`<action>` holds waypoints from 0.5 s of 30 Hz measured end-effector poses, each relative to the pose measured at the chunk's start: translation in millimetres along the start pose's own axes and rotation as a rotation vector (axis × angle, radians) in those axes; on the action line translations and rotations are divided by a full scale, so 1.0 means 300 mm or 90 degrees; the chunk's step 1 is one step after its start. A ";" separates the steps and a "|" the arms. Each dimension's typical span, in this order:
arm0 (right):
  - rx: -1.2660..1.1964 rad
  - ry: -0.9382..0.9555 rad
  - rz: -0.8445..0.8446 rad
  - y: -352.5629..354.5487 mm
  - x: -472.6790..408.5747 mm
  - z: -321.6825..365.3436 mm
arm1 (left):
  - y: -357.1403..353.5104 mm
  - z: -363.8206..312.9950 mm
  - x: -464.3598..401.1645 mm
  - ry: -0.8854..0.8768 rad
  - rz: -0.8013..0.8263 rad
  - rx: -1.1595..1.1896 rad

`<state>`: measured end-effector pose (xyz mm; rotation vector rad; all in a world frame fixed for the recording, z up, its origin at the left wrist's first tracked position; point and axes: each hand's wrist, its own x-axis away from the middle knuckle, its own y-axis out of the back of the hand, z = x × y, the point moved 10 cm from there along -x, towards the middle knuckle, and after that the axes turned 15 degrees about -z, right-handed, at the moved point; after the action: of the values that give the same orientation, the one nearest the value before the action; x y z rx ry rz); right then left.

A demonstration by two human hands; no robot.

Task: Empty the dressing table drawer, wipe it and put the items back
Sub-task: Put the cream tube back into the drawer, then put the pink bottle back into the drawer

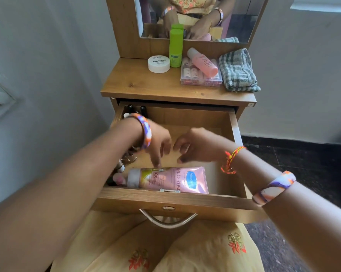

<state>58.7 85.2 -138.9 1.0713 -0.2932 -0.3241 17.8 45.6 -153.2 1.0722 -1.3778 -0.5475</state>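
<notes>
The wooden drawer (236, 132) of the dressing table stands pulled out. A pink lotion tube (169, 180) lies along its front wall, with several small bottles (124, 167) lined up on the left side and black caps (137, 110) at the back left. My left hand (158, 145) hangs over the drawer with its fingers pointing down, fingertips just above the tube. My right hand (195, 147) hovers beside it, fingers loosely curled and holding nothing. Both hands are blurred.
On the table top (138, 83) stand a white nail polish jar (158, 64), a green bottle (175, 48), a clear box (201, 78) with a pink bottle (204, 62) lying on it, and a folded checked cloth (238, 70). A mirror (242, 18) rises behind. The drawer handle (167, 220) hangs near my lap.
</notes>
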 end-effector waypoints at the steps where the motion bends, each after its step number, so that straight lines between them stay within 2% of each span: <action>1: -0.001 -0.005 -0.043 0.050 -0.017 -0.007 | 0.055 -0.004 0.001 -0.014 -0.039 0.043; 4: -0.022 -0.004 -0.192 0.229 -0.071 -0.025 | 0.240 0.008 0.007 -0.018 -0.190 0.168; 9: -0.110 -0.109 -0.555 0.528 -0.134 -0.136 | 0.467 0.038 -0.046 0.020 -0.411 0.354; 11: -0.087 -0.139 -0.590 0.571 -0.171 -0.170 | 0.515 0.048 -0.089 0.049 -0.476 0.398; 15: 0.031 -0.171 -0.484 0.567 -0.277 -0.203 | 0.569 0.058 -0.144 0.107 -0.558 0.439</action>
<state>26.0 242.2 -21.4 1.1590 -0.1190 -1.1518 -51.6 155.1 -32.7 2.2651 -0.8983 -0.5846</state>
